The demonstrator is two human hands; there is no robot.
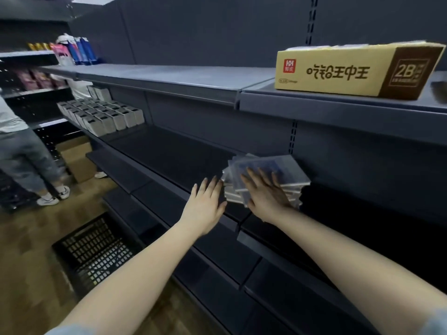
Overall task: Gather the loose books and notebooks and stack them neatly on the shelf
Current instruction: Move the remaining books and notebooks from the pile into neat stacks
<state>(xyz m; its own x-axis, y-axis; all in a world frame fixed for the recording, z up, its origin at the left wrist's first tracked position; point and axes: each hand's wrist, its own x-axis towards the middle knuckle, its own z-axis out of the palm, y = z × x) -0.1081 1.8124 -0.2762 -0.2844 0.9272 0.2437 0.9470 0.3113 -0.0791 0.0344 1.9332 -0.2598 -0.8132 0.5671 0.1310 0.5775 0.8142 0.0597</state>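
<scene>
Notebooks [285, 165] are sitting stacked on the shelf [169, 153], right hand [266, 193] pressing flat on top, left hand [205, 206] touching their side, fingers straight.

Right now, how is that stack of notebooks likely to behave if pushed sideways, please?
The stack of notebooks is fanned out of line, so it would probably shear layer by layer rather than slide as one block. The covers look glossy, likely slippery. The right hand lying flat on top should help steady it.
</scene>
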